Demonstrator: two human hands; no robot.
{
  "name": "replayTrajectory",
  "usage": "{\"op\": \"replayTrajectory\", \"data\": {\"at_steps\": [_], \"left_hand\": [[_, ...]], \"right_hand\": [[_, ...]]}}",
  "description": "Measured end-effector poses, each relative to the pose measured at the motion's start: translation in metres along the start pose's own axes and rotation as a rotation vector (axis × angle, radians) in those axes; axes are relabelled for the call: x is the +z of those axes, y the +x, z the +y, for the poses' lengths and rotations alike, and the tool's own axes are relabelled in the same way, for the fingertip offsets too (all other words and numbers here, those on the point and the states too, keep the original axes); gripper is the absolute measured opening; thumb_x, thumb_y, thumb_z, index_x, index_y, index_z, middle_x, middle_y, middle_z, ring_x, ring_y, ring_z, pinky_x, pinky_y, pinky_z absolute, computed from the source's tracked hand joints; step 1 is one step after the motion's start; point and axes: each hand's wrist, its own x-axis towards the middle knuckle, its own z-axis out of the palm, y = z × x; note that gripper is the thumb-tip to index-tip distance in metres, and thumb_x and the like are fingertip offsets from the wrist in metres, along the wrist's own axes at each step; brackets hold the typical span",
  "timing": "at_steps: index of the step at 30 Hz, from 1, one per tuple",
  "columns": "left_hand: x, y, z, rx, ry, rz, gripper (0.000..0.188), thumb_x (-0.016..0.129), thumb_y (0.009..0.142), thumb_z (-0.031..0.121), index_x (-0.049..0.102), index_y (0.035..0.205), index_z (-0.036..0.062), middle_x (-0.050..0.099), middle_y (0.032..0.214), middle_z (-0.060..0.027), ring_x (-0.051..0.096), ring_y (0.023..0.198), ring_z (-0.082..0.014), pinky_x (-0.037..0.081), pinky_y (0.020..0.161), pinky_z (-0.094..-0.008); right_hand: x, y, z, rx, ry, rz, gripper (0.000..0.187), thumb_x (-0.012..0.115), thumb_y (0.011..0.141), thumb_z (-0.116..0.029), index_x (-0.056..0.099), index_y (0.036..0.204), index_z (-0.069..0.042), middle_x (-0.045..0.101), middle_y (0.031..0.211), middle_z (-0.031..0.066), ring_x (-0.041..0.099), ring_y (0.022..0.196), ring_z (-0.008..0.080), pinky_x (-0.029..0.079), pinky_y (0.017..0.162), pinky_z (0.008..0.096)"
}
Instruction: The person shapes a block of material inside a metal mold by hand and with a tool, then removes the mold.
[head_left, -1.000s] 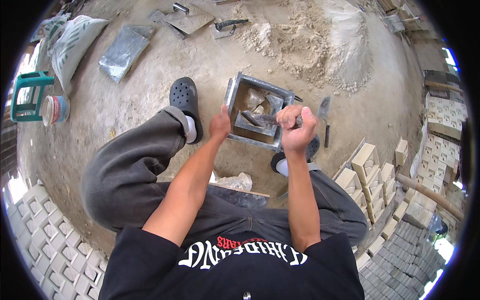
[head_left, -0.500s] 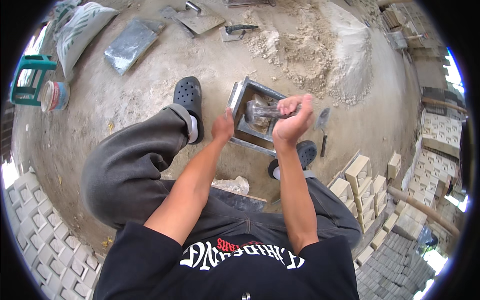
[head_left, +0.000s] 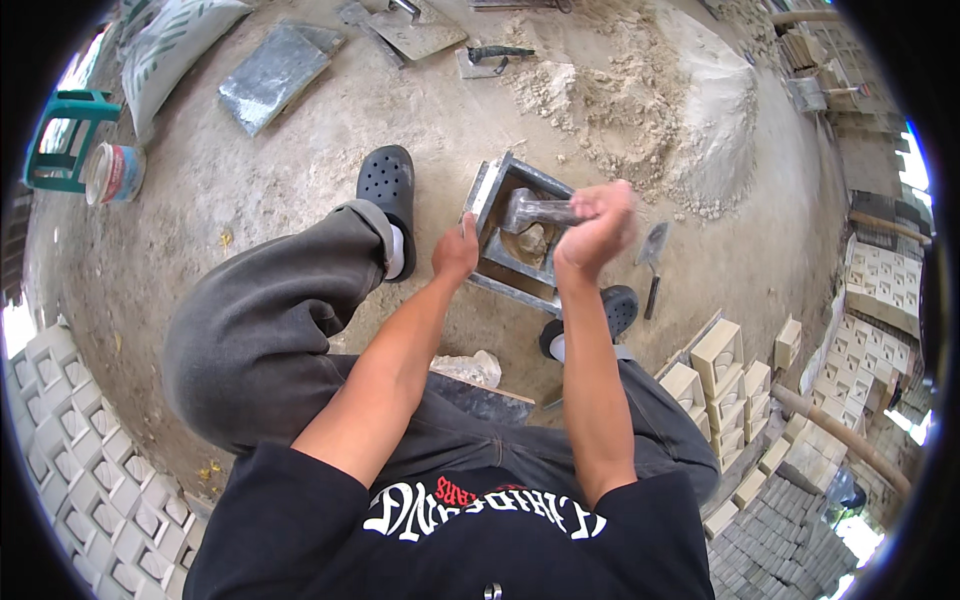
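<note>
Between my feet on the ground stands a rectangular metal-edged mould (head_left: 540,174) with an inner compartment. My left hand (head_left: 456,250) is closed on its left edge, thumb along the rim. My right hand (head_left: 597,230), slightly blurred, is wrapped round the handle of a hammer (head_left: 521,210) with a thick grey head. The hammer head is over the inside of the mould, its handle pointing right; whether it touches anything I cannot tell. Below the head a tan, stone-like lump (head_left: 532,243) shows in the mould. My right wrist hides part of the mould's right side.
A trowel (head_left: 653,250) lies right of the mould, near my right shoe (head_left: 619,310). Loose sand (head_left: 640,130) is heaped beyond. Stacked cast blocks (head_left: 718,358) stand at right; flat plates (head_left: 275,85), a bucket (head_left: 115,174) and a green stool (head_left: 75,120) are at left.
The fingers of my right hand have closed more tightly round the hammer handle. The hammer head sits a little farther away, showing more of the lump. My left hand stays on the mould edge.
</note>
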Motion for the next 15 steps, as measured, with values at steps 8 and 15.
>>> {"op": "replayTrajectory", "data": {"at_steps": [8,15], "left_hand": [[0.001,0.004,0.002,0.012,0.006,-0.05,0.071,0.02,0.097,0.058,0.066,0.114,0.0063,0.064,0.107,-0.0258,0.058,0.104,-0.0439,0.044,0.09,-0.0498],[0.004,0.009,-0.011,0.039,-0.006,-0.017,0.073,0.021,0.096,0.059,0.067,0.109,0.0041,0.064,0.105,-0.027,0.058,0.103,-0.0443,0.043,0.091,-0.0501]], "right_hand": [[0.005,0.008,0.004,0.06,0.047,-0.04,0.034,0.046,0.095,-0.022,0.037,0.064,-0.009,0.037,0.06,-0.0021,0.034,0.057,0.0076,0.03,0.053,0.0249],[0.009,0.017,-0.002,0.011,0.143,-0.061,0.034,0.048,0.093,-0.022,0.038,0.063,-0.009,0.037,0.059,-0.0023,0.035,0.055,0.0076,0.03,0.052,0.0253]]}}
